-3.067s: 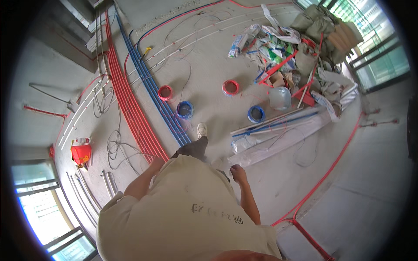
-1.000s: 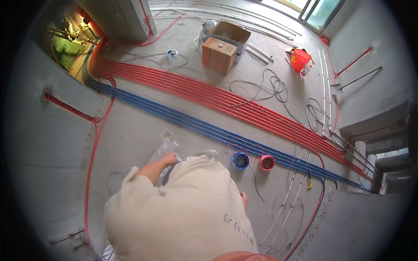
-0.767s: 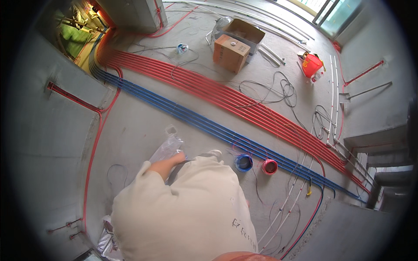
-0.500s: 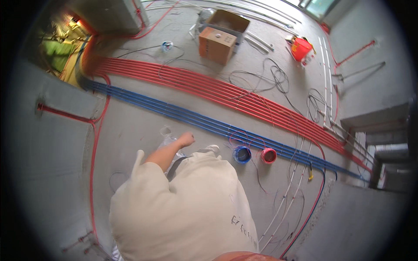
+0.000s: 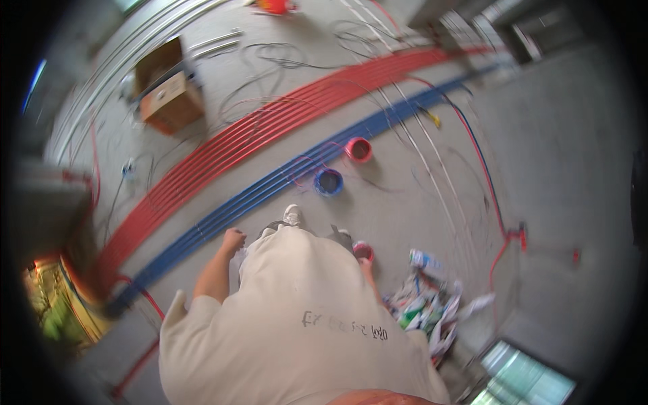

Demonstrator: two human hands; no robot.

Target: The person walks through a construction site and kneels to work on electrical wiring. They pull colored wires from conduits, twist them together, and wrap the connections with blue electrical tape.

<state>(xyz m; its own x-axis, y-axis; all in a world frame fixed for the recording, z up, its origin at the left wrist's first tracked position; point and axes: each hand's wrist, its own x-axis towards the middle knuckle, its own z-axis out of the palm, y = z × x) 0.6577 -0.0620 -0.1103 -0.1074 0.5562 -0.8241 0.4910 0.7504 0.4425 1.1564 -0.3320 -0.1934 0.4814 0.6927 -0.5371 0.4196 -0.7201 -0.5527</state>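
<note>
My left hand [image 5: 233, 239] hangs at the left of my body with its fingers curled in. Whatever they hold, if anything, is hidden; a whitish, see-through thing [image 5: 239, 259] shows just below it. On the right, my right hand [image 5: 365, 264] is partly covered by my shirt and closed at the edge of a red coil of wire [image 5: 363, 252]. Ahead of my shoe [image 5: 291, 214], a blue coil of wire [image 5: 329, 182] and another red coil of wire [image 5: 358, 150] sit on the floor, apart from my hands.
Rows of red pipes [image 5: 270, 125] and blue pipes [image 5: 260, 194] cross the floor ahead. A pile of bags and scraps [image 5: 432, 307] lies at my right. Farther off are a cardboard box [image 5: 171, 104], loose grey cable [image 5: 280, 61] and a red bucket [image 5: 273, 5].
The view has turned to the right, so the coils on the floor sit higher in it. My right hand with a red wire coil and the scrap pile have come into view.
</note>
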